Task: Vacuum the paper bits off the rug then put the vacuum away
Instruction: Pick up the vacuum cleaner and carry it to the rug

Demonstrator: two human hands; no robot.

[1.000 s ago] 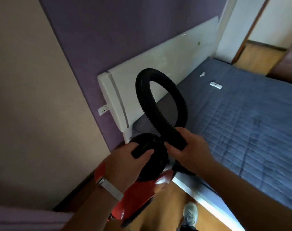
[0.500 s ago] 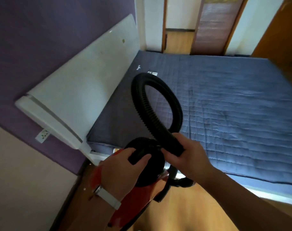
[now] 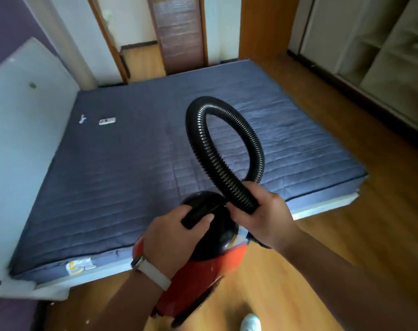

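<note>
I carry a red canister vacuum (image 3: 198, 278) with a black domed top (image 3: 215, 237) off the floor, in front of me. My left hand (image 3: 172, 237) grips the black handle on its top. My right hand (image 3: 263, 216) holds the black ribbed hose (image 3: 217, 154), which curls up in a loop over the bed. A white watch band sits on my left wrist. No rug or paper bits on a rug are in view.
A low bed with a blue quilted mattress (image 3: 131, 168) fills the middle, a white headboard (image 3: 24, 130) at the left. A small white remote (image 3: 107, 121) lies on it. Wooden floor (image 3: 382, 187) runs right toward a wardrobe (image 3: 382, 56); a doorway (image 3: 141, 56) is beyond.
My view has swung right from the purple wall and headboard to the whole bed and the room. Both hands keep the same hold on the vacuum handle and hose.
</note>
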